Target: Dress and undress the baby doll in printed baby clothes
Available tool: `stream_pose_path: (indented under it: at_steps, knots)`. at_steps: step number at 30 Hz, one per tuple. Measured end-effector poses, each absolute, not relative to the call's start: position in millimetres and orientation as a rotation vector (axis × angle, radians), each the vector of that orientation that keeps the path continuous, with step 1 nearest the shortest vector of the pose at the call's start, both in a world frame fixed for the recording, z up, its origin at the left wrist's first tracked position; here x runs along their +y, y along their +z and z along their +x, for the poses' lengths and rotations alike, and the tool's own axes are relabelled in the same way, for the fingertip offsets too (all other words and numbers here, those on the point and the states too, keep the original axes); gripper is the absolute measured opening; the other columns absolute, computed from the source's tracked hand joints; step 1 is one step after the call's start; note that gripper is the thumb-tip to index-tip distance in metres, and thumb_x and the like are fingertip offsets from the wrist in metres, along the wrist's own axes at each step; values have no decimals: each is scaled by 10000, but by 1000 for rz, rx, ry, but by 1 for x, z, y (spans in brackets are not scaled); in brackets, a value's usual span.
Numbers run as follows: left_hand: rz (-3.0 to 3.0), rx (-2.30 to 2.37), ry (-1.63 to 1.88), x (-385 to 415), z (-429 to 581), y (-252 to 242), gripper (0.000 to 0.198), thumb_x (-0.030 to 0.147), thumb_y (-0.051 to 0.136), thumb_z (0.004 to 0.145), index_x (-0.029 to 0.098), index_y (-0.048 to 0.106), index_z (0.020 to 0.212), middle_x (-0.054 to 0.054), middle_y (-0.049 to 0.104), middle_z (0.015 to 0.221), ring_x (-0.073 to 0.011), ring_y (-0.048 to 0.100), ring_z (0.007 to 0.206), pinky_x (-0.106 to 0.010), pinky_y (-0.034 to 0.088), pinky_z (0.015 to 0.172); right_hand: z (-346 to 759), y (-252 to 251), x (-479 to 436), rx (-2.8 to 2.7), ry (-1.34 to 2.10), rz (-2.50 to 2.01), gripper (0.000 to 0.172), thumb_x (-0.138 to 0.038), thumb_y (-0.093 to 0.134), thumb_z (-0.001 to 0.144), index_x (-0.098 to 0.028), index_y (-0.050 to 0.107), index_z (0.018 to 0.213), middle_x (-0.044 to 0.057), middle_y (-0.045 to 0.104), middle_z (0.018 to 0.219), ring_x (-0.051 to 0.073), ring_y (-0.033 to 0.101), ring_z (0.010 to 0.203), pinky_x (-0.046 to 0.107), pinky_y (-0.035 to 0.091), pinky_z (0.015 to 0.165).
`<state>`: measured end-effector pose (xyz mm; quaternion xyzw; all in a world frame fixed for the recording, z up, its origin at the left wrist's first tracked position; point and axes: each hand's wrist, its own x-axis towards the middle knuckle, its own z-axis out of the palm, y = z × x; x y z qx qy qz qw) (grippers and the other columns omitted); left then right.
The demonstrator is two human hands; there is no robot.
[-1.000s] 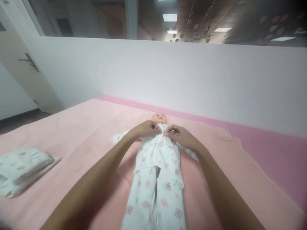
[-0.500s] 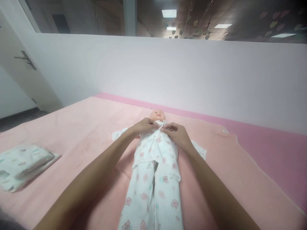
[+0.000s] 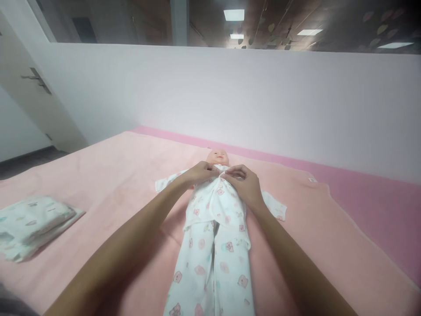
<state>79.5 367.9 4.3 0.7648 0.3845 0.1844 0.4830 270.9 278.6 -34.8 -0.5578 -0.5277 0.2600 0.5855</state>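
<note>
A baby doll [image 3: 217, 156] lies on its back, its head toward the wall. It wears a white printed top [image 3: 215, 202] with pink bear faces, and matching pants [image 3: 230, 272]. My left hand [image 3: 204, 172] pinches the front edge of the top just below the doll's neck. Opposite it, my right hand [image 3: 244, 181] is closed on the other side of the same front opening, thumb and forefinger together. Whether a fastener sits between the fingertips is too small to tell. The top's sleeves stretch out to both sides.
A pink blanket [image 3: 108, 175] covers the surface under the doll. On the left rests a folded printed cloth [image 3: 36, 224]. A white wall [image 3: 230, 96] with a window above rises behind, and a door [image 3: 39, 92] stands at the far left.
Both hands stay at the top's neckline, with the fingers shifting slightly and the raised front edge lying lower. The camera view has moved a little.
</note>
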Motion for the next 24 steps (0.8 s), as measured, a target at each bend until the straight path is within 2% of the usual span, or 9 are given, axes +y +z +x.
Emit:
stream_pose_path:
  at_steps: [6,10,16,19,22,24]
  knots:
    - [1784,950,488,371,83,-1,412,554,793,781,170,661,711,-22,572,687,-151,524,633,-286,391,584,287,-31,278,-1323,784,-1318,554,-442,886,756,-265,717,1253,77,812,1145,269,767,1010,393,620,838]
    - [1741,977,510,368,85,-1,424,574,816,753,175,674,718,-17,563,644,-160,536,614,-291,389,563,277,-28,274,-1322,645,-1363,459,-425,853,787,-276,749,1209,58,820,1107,268,770,1031,412,604,911]
    - [1756,1033,504,360,82,5,454,621,807,746,177,711,754,-15,572,636,-165,546,618,-288,374,557,261,-23,265,-1486,364,-1455,343,-356,734,910,-350,732,1253,15,825,1070,228,753,792,431,593,847]
    - [1791,1028,518,359,84,4,417,587,809,739,179,722,750,-7,561,630,-157,531,613,-283,360,556,259,-25,266,-1483,349,-1425,315,-341,715,920,-333,726,1234,19,819,1083,232,757,850,406,594,826]
    - [1820,1023,571,358,89,0,346,510,790,752,177,713,703,1,525,602,-148,507,607,-282,350,555,262,-30,270,-1416,349,-1399,257,-371,782,863,-271,738,1095,43,802,1107,236,744,939,376,601,819]
    - [1807,1022,577,358,91,-2,316,479,780,759,173,722,704,-1,525,596,-149,505,609,-282,352,555,265,-33,272,-1389,339,-1421,236,-404,814,832,-246,745,994,58,796,1088,237,733,927,377,602,816]
